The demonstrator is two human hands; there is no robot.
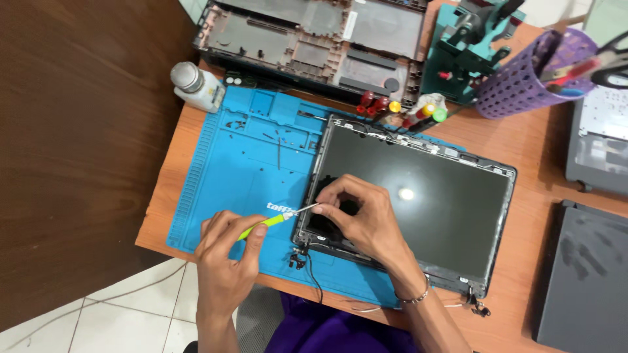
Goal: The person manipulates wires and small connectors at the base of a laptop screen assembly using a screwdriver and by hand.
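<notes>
The table is of orange-brown wood, and its near edge runs at a slant across the view. To the left of it stands a large dark brown wooden surface, smooth, with a fine grain. Below, the floor is of white tiles with thin dark joints. A round spot of lamp light is reflected from above.

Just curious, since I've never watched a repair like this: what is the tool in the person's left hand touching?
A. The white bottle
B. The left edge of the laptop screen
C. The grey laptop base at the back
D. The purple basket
B: the left hand holds a green-handled tool whose metal tip meets the left edge of the screen, next to the right hand resting on the panel.
</notes>
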